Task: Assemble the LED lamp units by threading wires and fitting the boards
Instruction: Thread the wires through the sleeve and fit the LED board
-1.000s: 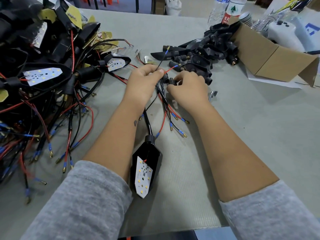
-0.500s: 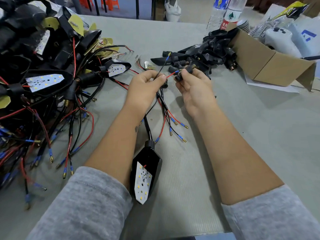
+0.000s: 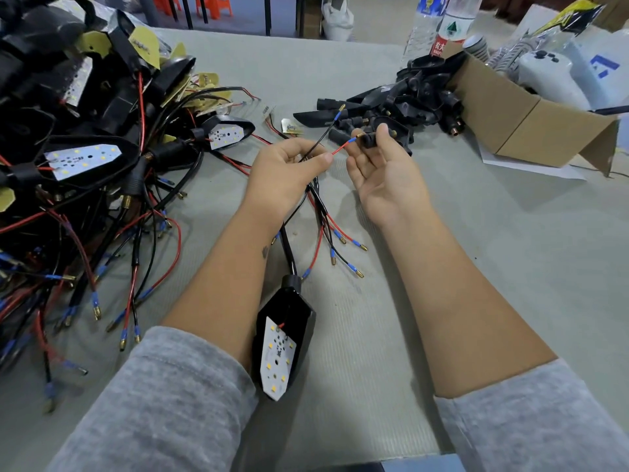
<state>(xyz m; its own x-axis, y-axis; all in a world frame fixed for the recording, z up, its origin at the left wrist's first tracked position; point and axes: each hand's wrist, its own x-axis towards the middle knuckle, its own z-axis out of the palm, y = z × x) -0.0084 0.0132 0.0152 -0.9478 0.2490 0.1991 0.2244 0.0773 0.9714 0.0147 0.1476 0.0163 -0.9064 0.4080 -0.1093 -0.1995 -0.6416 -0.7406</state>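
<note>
My left hand point(image 3: 287, 172) pinches a red wire point(image 3: 338, 149) and a black wire point(image 3: 320, 139) just above the table. The red wire's blue-sleeved tip points at a small black stem piece point(image 3: 369, 139) that my right hand point(image 3: 381, 168) holds between thumb and fingers, palm up. More red and black wires point(image 3: 326, 233) with brass tips hang below my hands. One assembled lamp, a black housing point(image 3: 289, 315) with a white LED board point(image 3: 277, 356), lies between my forearms.
A big tangle of finished lamps and wires point(image 3: 78, 158) fills the left side. Empty black housings and stems point(image 3: 391, 107) are heaped at the back centre. A cardboard box point(image 3: 531, 120) stands at the right, with water bottles point(image 3: 442, 25) behind.
Both hands rose off the table and moved apart. My right hand turned palm up with the black stem piece, and the red wire tip now points at it.
</note>
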